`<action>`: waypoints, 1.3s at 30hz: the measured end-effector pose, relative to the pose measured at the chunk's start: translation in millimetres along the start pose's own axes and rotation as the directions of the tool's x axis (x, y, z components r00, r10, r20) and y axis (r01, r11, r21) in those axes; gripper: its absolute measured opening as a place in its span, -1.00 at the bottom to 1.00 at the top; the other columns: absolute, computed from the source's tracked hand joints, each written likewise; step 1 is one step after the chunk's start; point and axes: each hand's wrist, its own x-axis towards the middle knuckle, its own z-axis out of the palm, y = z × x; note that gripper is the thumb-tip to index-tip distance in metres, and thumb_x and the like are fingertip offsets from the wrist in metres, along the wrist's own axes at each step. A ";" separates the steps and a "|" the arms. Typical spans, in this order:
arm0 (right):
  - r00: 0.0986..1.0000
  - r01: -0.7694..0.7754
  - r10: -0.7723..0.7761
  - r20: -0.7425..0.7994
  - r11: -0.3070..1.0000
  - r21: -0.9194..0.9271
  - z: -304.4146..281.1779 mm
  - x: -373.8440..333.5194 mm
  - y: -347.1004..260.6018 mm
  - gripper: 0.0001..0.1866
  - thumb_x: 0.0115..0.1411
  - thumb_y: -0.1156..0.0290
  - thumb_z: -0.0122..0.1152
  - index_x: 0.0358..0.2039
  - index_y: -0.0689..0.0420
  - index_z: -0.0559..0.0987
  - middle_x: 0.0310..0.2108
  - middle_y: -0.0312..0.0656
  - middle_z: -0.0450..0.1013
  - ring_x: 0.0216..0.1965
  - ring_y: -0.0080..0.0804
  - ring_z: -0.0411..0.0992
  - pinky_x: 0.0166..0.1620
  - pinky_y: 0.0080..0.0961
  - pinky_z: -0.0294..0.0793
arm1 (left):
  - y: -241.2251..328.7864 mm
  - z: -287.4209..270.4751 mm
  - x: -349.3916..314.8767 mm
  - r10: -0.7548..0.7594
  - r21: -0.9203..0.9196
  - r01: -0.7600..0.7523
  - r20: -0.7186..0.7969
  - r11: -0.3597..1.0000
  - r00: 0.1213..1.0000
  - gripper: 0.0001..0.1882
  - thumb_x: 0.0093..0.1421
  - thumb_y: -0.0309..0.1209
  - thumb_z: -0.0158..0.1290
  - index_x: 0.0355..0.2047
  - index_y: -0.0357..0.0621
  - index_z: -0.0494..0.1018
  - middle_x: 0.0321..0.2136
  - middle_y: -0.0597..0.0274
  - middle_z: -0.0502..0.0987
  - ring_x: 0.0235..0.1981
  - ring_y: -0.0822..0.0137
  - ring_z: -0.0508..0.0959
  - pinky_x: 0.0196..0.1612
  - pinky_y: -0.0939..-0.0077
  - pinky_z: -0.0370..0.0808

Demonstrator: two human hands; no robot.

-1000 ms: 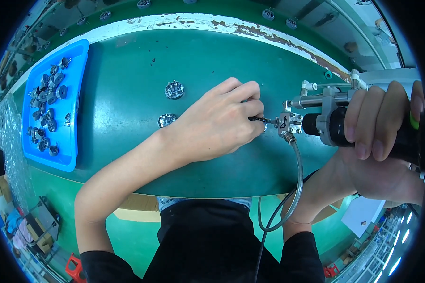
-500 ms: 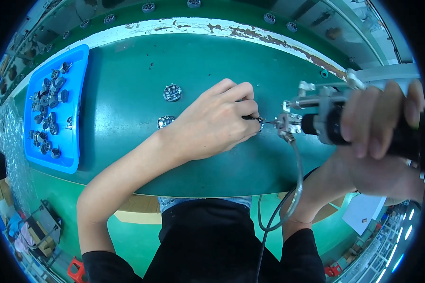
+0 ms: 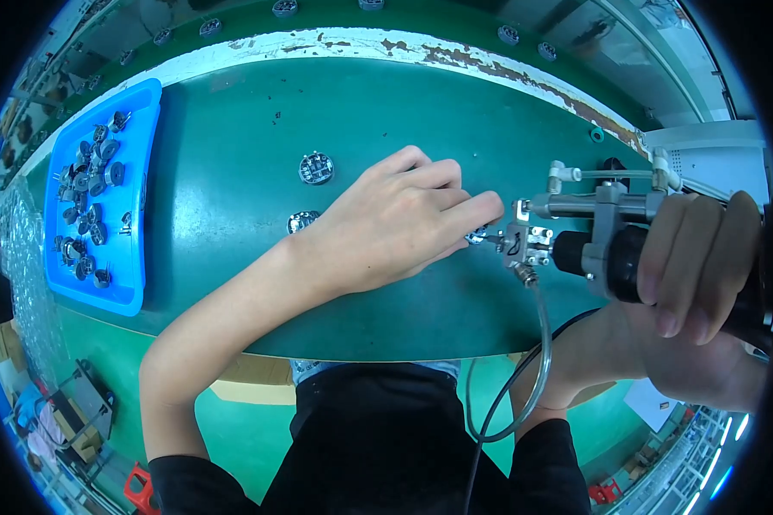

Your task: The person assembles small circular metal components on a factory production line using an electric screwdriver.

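My left hand (image 3: 395, 219) is closed around a small round metal part (image 3: 477, 235), mostly hidden by the fingers. Its index finger reaches out toward the tip of a power screwdriver (image 3: 629, 262). My right hand (image 3: 704, 266) wraps round the black body of this tool, which lies nearly level, its metal head (image 3: 517, 244) pointing left. The tip meets or almost meets the held part; contact cannot be made out. Left of my left hand, one round metal part with an open, ribbed face (image 3: 316, 168) lies on the table, and a second one (image 3: 301, 221) sits close to my wrist.
A blue tray (image 3: 149, 193) with several round grey parts stands at the left of the green table (image 3: 223, 163). A clear hose (image 3: 541, 343) and dark cable hang from the tool. Behind the white peeling ledge (image 3: 352, 45), round parts stand on a green strip.
My left index finger has stretched out to the right, toward the tool's tip. The screwdriver and my right hand have come slightly nearer to me, and the right hand's blur is gone.
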 end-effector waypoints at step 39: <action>0.994 0.032 -0.019 -0.109 0.992 0.121 40.2 21.7 4.3 -0.21 0.24 -0.51 -0.02 -0.14 0.08 0.33 -0.65 -0.38 0.31 -0.71 -0.62 0.28 -0.58 -0.62 0.31 | -2.6 4.6 -1.4 -0.033 -0.060 0.031 -0.034 0.998 0.999 -0.61 0.09 -0.41 0.36 -0.19 -0.07 0.36 -0.38 0.38 0.56 -0.23 0.24 0.56 -0.08 0.30 0.44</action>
